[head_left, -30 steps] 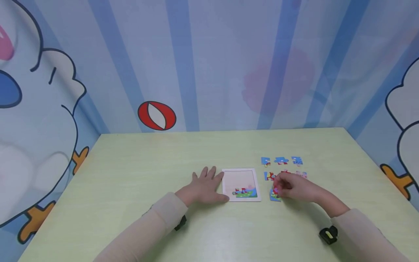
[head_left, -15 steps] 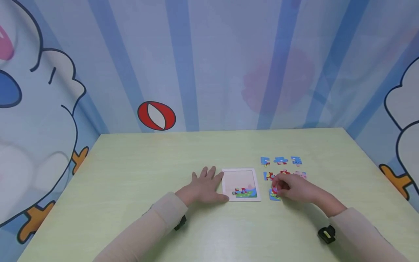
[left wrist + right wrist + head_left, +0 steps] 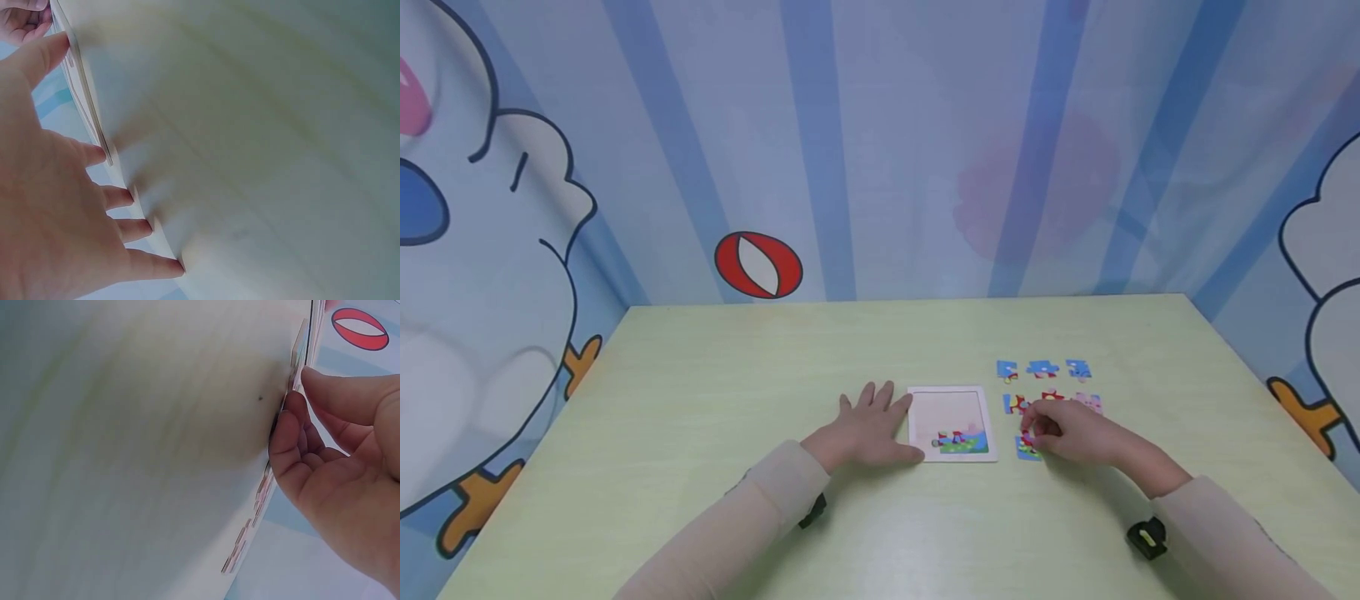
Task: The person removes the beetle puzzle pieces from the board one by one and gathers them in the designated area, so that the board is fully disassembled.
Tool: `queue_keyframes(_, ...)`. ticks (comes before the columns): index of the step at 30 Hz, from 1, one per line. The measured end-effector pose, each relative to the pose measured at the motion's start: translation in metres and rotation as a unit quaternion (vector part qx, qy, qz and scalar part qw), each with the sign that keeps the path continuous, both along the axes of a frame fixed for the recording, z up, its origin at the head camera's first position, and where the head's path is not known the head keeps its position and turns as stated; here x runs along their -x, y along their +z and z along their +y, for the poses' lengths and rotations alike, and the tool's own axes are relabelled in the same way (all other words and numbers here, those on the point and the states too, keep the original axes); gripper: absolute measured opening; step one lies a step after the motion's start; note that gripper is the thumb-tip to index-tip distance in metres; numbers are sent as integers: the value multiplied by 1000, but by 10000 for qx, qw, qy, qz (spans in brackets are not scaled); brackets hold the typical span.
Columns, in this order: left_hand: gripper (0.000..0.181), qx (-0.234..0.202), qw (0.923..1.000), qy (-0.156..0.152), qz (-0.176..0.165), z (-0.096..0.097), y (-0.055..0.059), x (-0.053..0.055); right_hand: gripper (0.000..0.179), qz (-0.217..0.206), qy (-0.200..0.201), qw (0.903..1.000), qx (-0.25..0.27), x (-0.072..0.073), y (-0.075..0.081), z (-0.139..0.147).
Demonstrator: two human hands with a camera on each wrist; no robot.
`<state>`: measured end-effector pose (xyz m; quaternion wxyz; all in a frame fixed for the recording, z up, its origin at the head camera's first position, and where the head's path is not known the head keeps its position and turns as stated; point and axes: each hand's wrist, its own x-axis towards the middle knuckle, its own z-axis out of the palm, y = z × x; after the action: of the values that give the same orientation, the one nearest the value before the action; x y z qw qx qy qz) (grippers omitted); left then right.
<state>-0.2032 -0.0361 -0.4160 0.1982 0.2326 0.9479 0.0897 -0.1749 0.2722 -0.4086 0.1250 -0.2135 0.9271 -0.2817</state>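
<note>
A square white puzzle frame (image 3: 953, 423) lies mid-table, with joined pieces (image 3: 964, 442) showing green grass and red along its lower right. My left hand (image 3: 874, 429) is spread flat beside it, thumb and index fingertip right at its left edge. In the left wrist view the fingers of the left hand (image 3: 56, 206) are straight, tips down on the tabletop. My right hand (image 3: 1071, 429) curls over a blue-and-green puzzle piece (image 3: 1027, 450), pinching its upper right part with thumb and fingers. In the right wrist view the right hand (image 3: 344, 444) hides most of that piece.
Behind the right hand, loose pieces stand in rows: a blue back row with a middle piece (image 3: 1042, 368), and a nearer row with a red-and-yellow piece (image 3: 1017, 403) and a pink piece (image 3: 1089, 402). A patterned curtain (image 3: 910, 150) rises at the table's far edge.
My right hand has shifted very slightly left, still at the same puzzle piece. The left hand and the frame have stayed in place.
</note>
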Motion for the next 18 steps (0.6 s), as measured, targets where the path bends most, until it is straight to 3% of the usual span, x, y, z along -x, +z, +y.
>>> queue_keyframes(18,86,35,10000,-52,-3,-1,2,-2,15,187,161,9995,196,6,17,-11)
